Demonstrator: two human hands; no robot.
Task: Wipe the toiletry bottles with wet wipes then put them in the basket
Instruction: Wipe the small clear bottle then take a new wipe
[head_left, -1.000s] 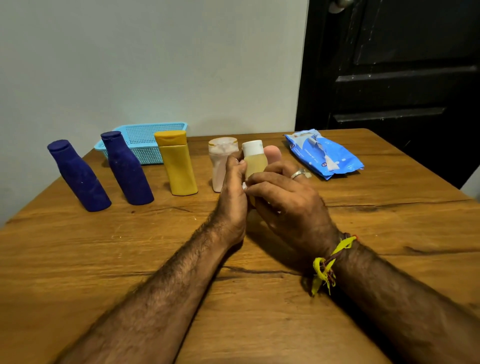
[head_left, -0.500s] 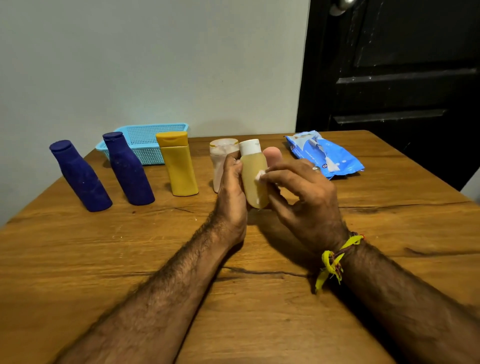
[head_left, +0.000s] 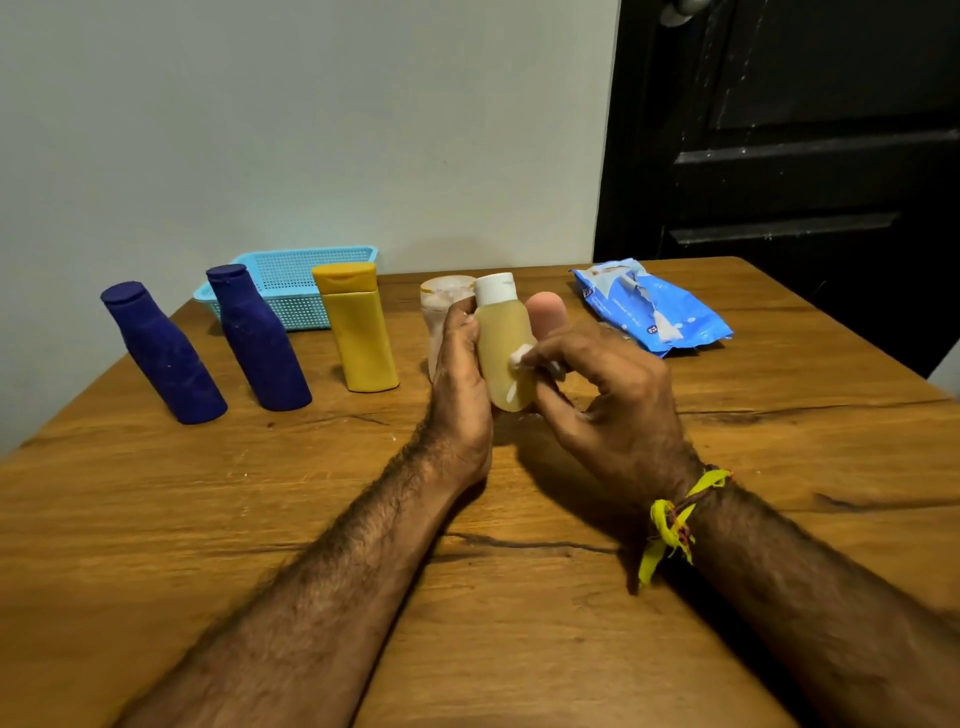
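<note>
My left hand (head_left: 460, 374) grips the small bottle (head_left: 504, 353) upright at centre; my right hand (head_left: 608, 395) pinches a wipe (head_left: 521, 357) against it. Basket (head_left: 311, 270) sits at ten o'clock. Damp plastic could slip, toppling the jar (head_left: 441, 306) behind.

**Legible Markings**

The blue wet-wipes pack (head_left: 655, 312), upper right of the frame, carries white print too blurred to read. A small round badge on its near edge seems to hold a number, illegible. The bottles show no readable labels.
</note>
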